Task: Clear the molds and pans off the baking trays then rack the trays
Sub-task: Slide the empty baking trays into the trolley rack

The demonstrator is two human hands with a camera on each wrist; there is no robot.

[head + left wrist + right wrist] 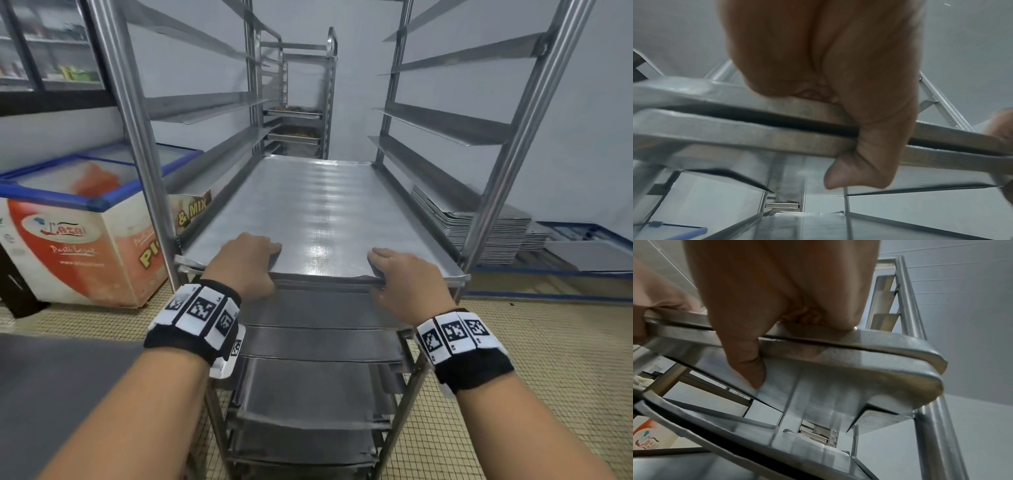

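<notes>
At the rack front: both hands are holding the near short edge of the top baking tray (318, 209), which is lying on the side runners of the steel rack (507, 164).
Tray position: the tray is sitting almost fully inside the rack, with its near edge projecting slightly past the front posts; no molds or pans are showing on it.
Tray long axis: it is running straight away from the person, parallel to the runners, so any sliding is going to follow that line.
Direction from grip: the whole tray is lying forward of both hands, beyond the fingers.
Left hand (245, 262): fingers are curling over the top of the near edge, thumb (840, 172) tucking beneath; the left wrist view is showing what appear to be two stacked rims inside this pinch.
Right hand (406, 279): it is holding the same way, fingers on top and thumb (748, 363) pressing the underside.
Hand spacing: the hands are sitting well apart, either side of the tray's centre line, neither clearly nearer the rack.
Lower levels: further trays (318, 387) are resting on the runners below.
Judged step: seating the tray; an even forward push from both hands is likely needed to avoid skewing it against the runners.
</notes>
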